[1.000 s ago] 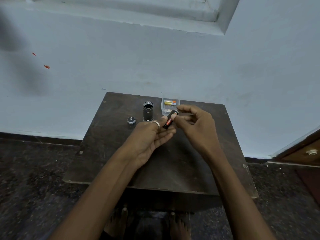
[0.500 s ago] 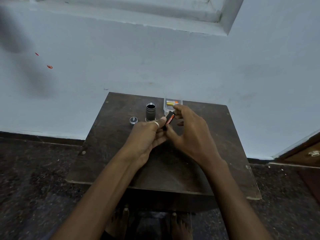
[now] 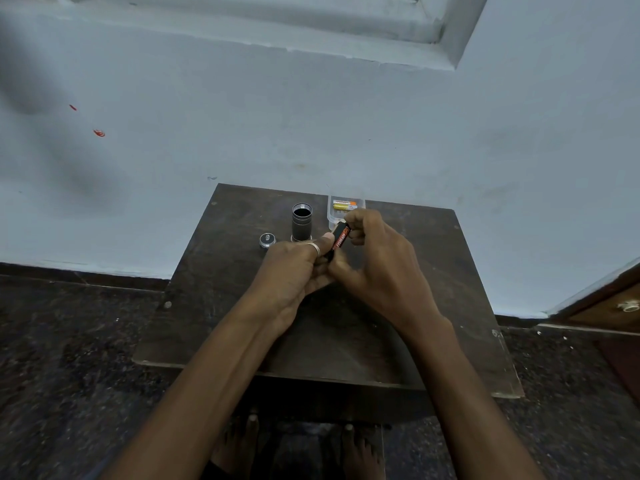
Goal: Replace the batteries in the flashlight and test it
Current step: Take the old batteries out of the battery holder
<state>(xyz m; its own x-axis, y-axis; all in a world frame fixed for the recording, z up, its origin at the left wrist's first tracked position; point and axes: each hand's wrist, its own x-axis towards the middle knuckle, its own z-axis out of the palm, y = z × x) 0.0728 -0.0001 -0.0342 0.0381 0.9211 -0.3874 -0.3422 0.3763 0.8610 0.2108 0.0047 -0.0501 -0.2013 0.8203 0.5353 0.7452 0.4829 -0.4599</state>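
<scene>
A dark flashlight body stands upright and open-topped at the back of the small dark table. Its round tail cap lies to the left of it. Both hands meet just right of the body around a black and red battery, which is tilted. My left hand, with a ring on the thumb, pinches the battery's lower end. My right hand curls its fingertips over the upper end. Behind the hands, a clear plastic case holds a yellow and orange battery.
The table stands against a pale blue wall. A dark speckled floor surrounds it. A wooden door edge with a knob is at the far right. My bare feet show under the table's front edge.
My right hand has turned palm down and closed its fingers over the top of the battery. The left hand keeps its pinch. Both hands have stayed in nearly the same spot.
</scene>
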